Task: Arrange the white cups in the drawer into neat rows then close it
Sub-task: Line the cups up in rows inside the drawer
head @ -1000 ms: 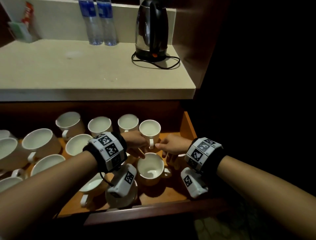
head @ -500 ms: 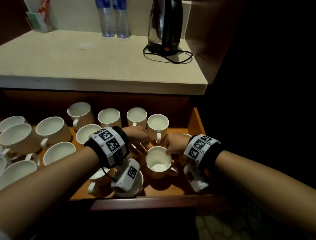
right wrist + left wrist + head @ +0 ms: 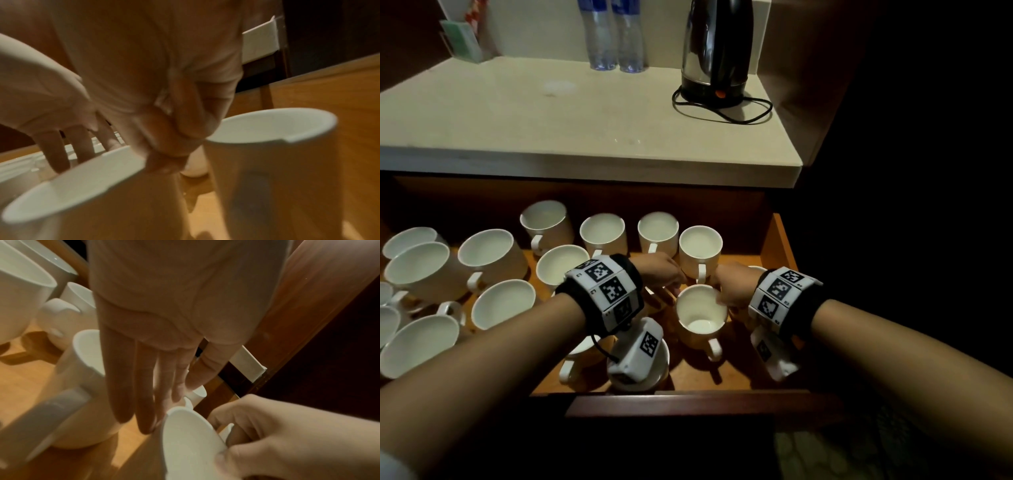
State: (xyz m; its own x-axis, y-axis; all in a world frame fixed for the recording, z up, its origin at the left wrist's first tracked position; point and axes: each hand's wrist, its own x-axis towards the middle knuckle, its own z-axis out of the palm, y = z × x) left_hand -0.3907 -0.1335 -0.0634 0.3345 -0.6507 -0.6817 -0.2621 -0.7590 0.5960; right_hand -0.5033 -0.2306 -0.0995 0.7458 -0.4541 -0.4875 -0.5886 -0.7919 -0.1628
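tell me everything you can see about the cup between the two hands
The white cup looks like glazed ceramic, empty, with one loop handle turned toward the drawer front. It sits open side up, near the right end of the wooden drawer, in front of the back row of cups. The right hand pinches its rim, and the left hand has straight fingers at its other side.

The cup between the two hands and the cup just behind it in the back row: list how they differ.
The held cup is tilted, its mouth leaning toward the camera; the back-row cup stands upright. The right hand grips the held cup's rim and the left hand's straight fingers touch its side; nothing touches the back-row cup. The held cup sits out of line, nearer the drawer front. Both are white, empty, with handles toward the front.
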